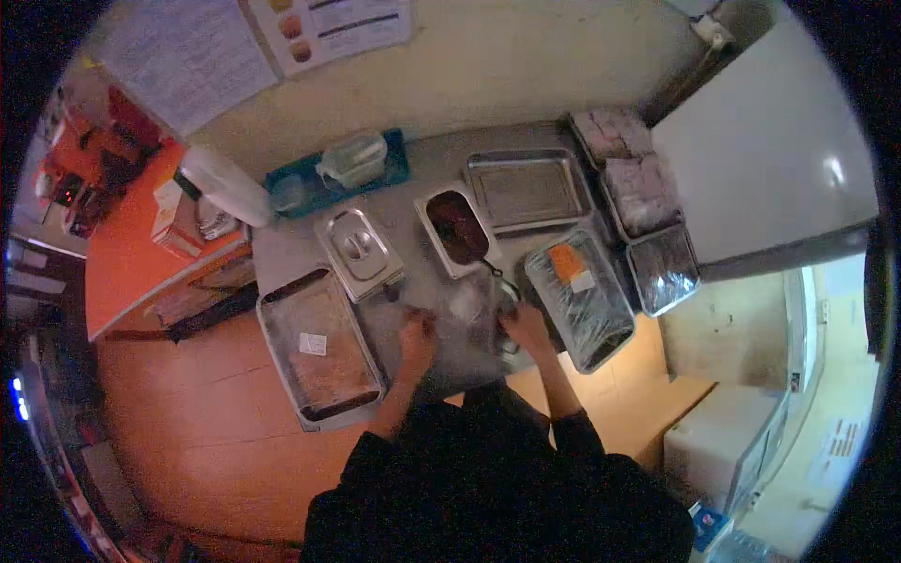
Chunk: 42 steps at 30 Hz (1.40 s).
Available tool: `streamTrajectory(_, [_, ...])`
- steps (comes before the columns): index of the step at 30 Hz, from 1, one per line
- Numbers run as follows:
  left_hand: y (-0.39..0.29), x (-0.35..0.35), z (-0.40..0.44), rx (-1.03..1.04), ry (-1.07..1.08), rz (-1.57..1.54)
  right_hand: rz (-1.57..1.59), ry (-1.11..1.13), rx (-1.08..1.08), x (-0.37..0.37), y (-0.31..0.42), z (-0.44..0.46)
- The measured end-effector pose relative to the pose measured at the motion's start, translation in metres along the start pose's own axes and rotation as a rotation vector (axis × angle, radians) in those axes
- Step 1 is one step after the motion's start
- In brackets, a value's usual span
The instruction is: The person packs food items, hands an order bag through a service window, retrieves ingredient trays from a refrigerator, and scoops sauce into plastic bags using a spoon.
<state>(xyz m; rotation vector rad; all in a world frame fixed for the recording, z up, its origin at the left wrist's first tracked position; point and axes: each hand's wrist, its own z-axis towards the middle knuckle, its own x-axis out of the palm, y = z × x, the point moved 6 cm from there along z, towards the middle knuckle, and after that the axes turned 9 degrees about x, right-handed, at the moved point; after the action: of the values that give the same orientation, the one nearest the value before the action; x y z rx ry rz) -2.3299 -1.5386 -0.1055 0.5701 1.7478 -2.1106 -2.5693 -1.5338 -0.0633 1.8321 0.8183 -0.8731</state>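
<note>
My left hand [418, 333] is over the front of the grey table, its fingers curled in; anything inside them is too blurred to make out. To its right, my right hand [526, 327] has bent fingers beside a dark-handled utensil [507, 289]; its grip is unclear. A small pale, see-through item [465, 305] lies between the hands. Beyond them stands a deep steel pan [457, 230] of dark red-brown food. A lidded steel pan [359, 251] is left of it. To the right lies a film-wrapped tray [580, 305] with an orange patch and a white label.
A covered tray [321, 352] with a white label overhangs the left table edge. At the back are a shallow steel tray [526, 188] and a teal tray [399, 159] holding clear containers. Filled trays [638, 192] line the right side, beside a white cabinet [760, 150].
</note>
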Motion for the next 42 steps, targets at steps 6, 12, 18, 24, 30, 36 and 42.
streamTrajectory(6, [-0.035,-0.006,0.008,0.295,-0.143,0.487,0.116,0.105,-0.079,-0.101,0.020,0.022])
streamTrajectory(12, [-0.024,0.044,0.051,-0.241,-0.035,-0.472,-0.270,-0.067,-0.367,-0.083,0.145,0.113])
streamTrajectory(18, [-0.042,0.037,0.077,-0.454,-0.173,-1.009,-0.340,-0.032,-0.466,-0.040,0.168,0.129])
streamTrajectory(24, [-0.046,0.032,0.095,-0.393,-0.091,-0.690,-0.209,-0.038,-0.398,-0.059,0.154,0.124])
streamTrajectory(30, [-0.035,0.028,0.111,-0.231,0.034,-0.759,0.070,-0.067,-0.386,-0.051,0.114,0.139])
streamTrajectory(36, [-0.049,0.032,0.112,-0.561,-0.095,-1.287,0.302,0.315,-0.378,-0.034,0.102,0.164])
streamTrajectory(42, [-0.040,0.033,0.096,-0.369,0.019,-0.956,0.385,0.369,-0.514,-0.029,0.081,0.178])
